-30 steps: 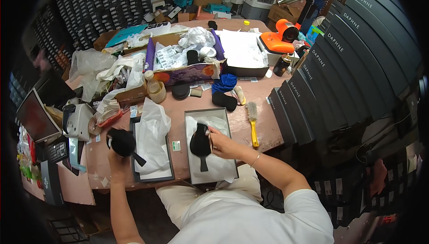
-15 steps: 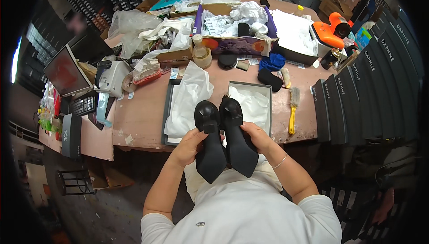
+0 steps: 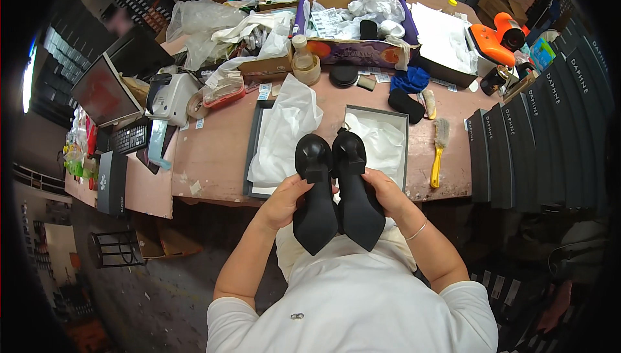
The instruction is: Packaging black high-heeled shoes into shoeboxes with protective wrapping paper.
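A pair of black pointed-toe heeled shoes hangs in front of me over the table's near edge, dark soles facing up and toes toward my body. My left hand [image 3: 283, 202] grips the left shoe [image 3: 315, 214] along its outer side, thumb near the heel. On the other side, my right hand [image 3: 387, 194] is closed round the right shoe [image 3: 359, 214]. The two shoes lie side by side, almost touching. Just beyond them is an open grey shoe box [image 3: 253, 152] with white tissue paper [image 3: 284, 136]; a matching grey tray [image 3: 405, 152] lined with tissue sits to its right.
A yellow-handled brush [image 3: 438, 159] lies right of the boxes. Dark shoe boxes [image 3: 511, 152] stand in a row at the right. Farther back are a purple carton [image 3: 362, 54] of crumpled paper, a bottle [image 3: 303, 59] and an orange device [image 3: 495, 39]. A label printer [image 3: 173, 97] and keyboard [image 3: 129, 135] occupy the left.
My view has shifted a little, so the table and boxes appear higher and farther right. Both hands keep their grip, and the shoes stay soles up in nearly the same pose.
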The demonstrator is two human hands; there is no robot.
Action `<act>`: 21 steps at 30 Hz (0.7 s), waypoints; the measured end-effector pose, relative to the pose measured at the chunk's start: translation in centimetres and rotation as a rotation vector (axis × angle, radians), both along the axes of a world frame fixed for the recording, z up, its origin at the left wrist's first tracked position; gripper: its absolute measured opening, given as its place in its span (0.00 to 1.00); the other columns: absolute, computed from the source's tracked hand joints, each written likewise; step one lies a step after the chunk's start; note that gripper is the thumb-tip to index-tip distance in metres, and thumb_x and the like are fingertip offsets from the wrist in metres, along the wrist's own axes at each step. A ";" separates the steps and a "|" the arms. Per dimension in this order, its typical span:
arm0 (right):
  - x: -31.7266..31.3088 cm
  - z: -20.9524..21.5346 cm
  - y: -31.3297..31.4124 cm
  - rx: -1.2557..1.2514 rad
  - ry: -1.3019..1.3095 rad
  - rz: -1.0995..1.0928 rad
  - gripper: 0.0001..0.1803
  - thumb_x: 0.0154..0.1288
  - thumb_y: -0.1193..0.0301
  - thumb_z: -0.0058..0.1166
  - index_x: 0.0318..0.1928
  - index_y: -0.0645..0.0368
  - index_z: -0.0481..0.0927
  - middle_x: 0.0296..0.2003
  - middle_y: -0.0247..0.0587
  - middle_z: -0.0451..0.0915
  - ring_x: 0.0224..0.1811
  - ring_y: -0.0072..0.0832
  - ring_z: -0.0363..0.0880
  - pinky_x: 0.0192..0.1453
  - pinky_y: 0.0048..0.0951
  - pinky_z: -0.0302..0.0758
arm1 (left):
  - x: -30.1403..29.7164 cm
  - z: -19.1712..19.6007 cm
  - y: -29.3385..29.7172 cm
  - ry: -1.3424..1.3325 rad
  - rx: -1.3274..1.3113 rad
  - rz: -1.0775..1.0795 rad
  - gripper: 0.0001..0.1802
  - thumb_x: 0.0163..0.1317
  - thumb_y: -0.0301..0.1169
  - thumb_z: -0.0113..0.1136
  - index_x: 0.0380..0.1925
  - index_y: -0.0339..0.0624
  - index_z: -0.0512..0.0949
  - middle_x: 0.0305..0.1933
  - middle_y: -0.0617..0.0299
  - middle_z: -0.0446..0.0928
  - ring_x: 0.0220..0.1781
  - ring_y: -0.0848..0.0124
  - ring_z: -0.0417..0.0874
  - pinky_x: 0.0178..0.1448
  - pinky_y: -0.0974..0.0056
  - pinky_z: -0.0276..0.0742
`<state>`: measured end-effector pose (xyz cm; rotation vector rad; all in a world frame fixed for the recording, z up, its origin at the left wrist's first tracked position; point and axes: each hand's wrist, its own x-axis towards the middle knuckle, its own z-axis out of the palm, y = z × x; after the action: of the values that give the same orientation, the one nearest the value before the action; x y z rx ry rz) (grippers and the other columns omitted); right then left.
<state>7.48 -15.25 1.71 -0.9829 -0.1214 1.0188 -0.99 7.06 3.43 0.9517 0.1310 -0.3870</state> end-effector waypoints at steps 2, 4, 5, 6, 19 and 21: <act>0.0 -0.2 0.0 0.004 0.008 -0.009 0.23 0.74 0.58 0.39 0.53 0.66 0.74 0.42 0.40 0.80 0.40 0.23 0.80 0.47 0.25 0.79 | -0.2 0.0 0.0 0.006 0.005 0.002 0.20 0.72 0.38 0.46 0.54 0.33 0.71 0.49 0.54 0.78 0.49 0.70 0.81 0.52 0.66 0.79; -0.1 -0.7 -0.1 0.018 -0.004 -0.001 0.23 0.74 0.58 0.39 0.52 0.66 0.75 0.42 0.40 0.80 0.40 0.23 0.80 0.47 0.25 0.79 | -0.5 0.0 0.0 -0.006 0.025 0.003 0.20 0.72 0.38 0.47 0.54 0.33 0.71 0.50 0.54 0.78 0.49 0.70 0.81 0.52 0.66 0.79; -0.1 -0.7 -0.1 0.021 -0.033 0.009 0.22 0.74 0.59 0.40 0.53 0.66 0.74 0.42 0.40 0.80 0.40 0.23 0.80 0.46 0.25 0.79 | -0.6 -0.1 0.0 -0.020 0.042 0.003 0.21 0.72 0.39 0.47 0.54 0.33 0.71 0.50 0.54 0.78 0.49 0.70 0.81 0.52 0.66 0.79; -0.2 -0.5 -0.1 0.024 -0.063 0.018 0.21 0.74 0.60 0.40 0.53 0.66 0.74 0.42 0.40 0.80 0.40 0.23 0.81 0.46 0.25 0.79 | -0.8 -0.1 0.1 -0.034 0.060 0.003 0.21 0.72 0.39 0.48 0.54 0.33 0.71 0.50 0.55 0.78 0.49 0.70 0.81 0.52 0.66 0.79; -1.3 -1.2 -2.0 -0.172 -0.599 0.111 0.28 0.74 0.51 0.43 0.52 0.66 0.77 0.43 0.36 0.81 0.44 0.19 0.76 0.50 0.21 0.73 | -1.5 0.9 0.7 -0.203 0.373 -0.132 0.25 0.70 0.43 0.52 0.56 0.33 0.71 0.51 0.59 0.78 0.52 0.72 0.77 0.59 0.67 0.71; -1.6 0.1 -2.1 -0.141 -0.603 0.109 0.26 0.74 0.53 0.42 0.52 0.67 0.77 0.44 0.37 0.81 0.46 0.20 0.75 0.52 0.22 0.71 | -1.8 0.3 0.9 -0.190 0.426 -0.131 0.24 0.70 0.43 0.52 0.55 0.34 0.73 0.52 0.60 0.78 0.55 0.72 0.76 0.61 0.67 0.68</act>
<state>5.84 -17.36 1.76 -1.4040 -0.6129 0.8078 -2.79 7.99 3.74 1.4168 -0.0254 -0.3941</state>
